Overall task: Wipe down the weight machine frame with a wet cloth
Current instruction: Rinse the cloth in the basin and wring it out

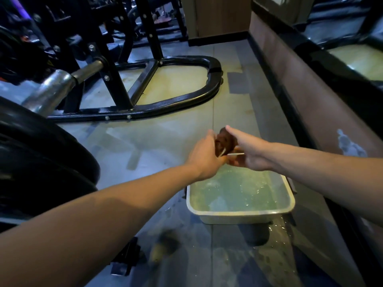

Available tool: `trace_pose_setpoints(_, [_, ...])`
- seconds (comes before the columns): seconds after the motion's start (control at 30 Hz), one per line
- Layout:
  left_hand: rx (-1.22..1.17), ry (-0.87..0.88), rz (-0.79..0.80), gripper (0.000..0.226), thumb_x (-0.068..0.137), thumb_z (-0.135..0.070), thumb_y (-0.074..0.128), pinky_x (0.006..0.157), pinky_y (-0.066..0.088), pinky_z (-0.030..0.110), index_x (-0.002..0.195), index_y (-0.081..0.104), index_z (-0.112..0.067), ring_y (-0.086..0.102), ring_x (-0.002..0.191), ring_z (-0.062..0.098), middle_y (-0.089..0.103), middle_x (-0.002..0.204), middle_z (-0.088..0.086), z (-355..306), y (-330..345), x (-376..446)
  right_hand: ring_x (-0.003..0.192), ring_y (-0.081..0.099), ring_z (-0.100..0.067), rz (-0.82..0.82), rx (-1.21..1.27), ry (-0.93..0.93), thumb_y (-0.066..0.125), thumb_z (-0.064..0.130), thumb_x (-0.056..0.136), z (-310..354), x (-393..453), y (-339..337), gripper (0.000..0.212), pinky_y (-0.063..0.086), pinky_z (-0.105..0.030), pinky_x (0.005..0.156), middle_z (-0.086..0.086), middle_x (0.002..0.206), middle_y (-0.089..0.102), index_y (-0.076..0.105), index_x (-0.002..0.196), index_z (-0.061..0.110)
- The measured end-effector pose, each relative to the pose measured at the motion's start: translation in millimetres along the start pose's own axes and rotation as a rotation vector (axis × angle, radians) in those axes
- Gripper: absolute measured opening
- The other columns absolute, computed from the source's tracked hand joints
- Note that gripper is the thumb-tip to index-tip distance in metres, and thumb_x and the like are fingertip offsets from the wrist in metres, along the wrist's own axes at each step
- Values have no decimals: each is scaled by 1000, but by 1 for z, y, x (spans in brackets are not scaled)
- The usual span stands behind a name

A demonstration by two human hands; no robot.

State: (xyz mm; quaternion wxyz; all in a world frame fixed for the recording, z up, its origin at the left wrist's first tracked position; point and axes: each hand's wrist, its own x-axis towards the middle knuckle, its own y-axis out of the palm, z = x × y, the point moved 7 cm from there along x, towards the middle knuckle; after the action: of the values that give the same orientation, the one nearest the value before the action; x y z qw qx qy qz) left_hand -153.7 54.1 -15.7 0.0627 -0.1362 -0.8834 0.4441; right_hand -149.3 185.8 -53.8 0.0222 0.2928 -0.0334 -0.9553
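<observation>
The black machine frame (pixel 132 112) lies on the floor ahead to my left, the water-filled tub (pixel 240 213) sits below my arms, and above its far edge my left hand (pixel 204 156) and right hand (pixel 251 154) both grip the bunched brown cloth (pixel 224 142) between them, its long axis tilting up and away.
</observation>
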Motion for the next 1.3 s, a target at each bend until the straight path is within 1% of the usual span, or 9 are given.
trace_pose_setpoints(0.23, [-570,-210,111,22,106,-36,55,68,57,40,100,52,-15,61,78,23,61,90,7,-27,12,-2,85,73,-21,-162,367,-177,44,35,111,43,-13,-27,35,59,-33,74,-10,102,76,68,119,12])
trace_pose_setpoints(0.4, [-773,-324,133,34,110,-37,40,69,54,31,111,61,-11,66,80,25,72,97,18,-19,-3,-2,82,77,-30,-126,587,-185,38,26,113,58,-28,-16,24,61,-39,60,-17,104,74,60,115,17])
trace_pose_setpoints(0.47, [-834,-342,164,42,108,-51,39,78,58,33,106,66,-20,70,83,20,77,85,3,-18,-6,-6,98,75,-33,-100,561,-173,38,27,113,59,-32,-5,29,61,-46,74,-22,112,74,64,115,12])
trace_pose_setpoints(0.57, [-797,-336,87,47,101,-59,52,93,59,43,115,70,-18,75,92,22,79,95,5,-5,-14,1,108,68,-26,-44,346,-178,40,31,112,58,-31,17,35,55,-39,87,-14,112,74,69,110,13])
trace_pose_setpoints(0.67, [-794,-335,-22,39,103,-46,58,87,61,41,118,69,-12,75,95,25,79,100,10,1,-35,9,107,66,-21,-30,102,-266,40,32,112,77,-37,24,35,52,-38,93,-7,111,74,69,118,14])
trace_pose_setpoints(0.77, [-872,-342,-76,34,106,-42,53,78,63,41,117,67,-13,75,94,27,78,103,15,-12,-58,14,99,68,-23,-169,-39,-387,36,31,113,117,-44,3,35,54,-35,75,-9,107,73,66,109,14])
trace_pose_setpoints(0.9, [-884,-273,-103,28,107,-36,53,78,64,48,119,64,-13,72,88,26,75,107,18,-53,-92,39,103,67,-27,-323,-63,-414,42,38,109,172,-44,-26,36,55,-36,84,-11,118,70,65,122,13])
trace_pose_setpoints(1.13, [-748,-353,-349,57,100,-60,47,88,59,43,106,70,-8,69,94,31,73,101,14,-73,-96,63,100,72,-28,-182,177,-301,69,57,92,178,-41,-23,49,57,-38,80,-8,110,76,67,125,21])
trace_pose_setpoints(1.3, [-672,-366,-157,45,107,-52,43,79,55,36,103,68,-14,68,89,26,72,96,14,-34,-81,47,108,66,-18,-112,-57,-421,52,29,108,154,-51,-23,22,50,-30,81,0,116,72,65,123,19])
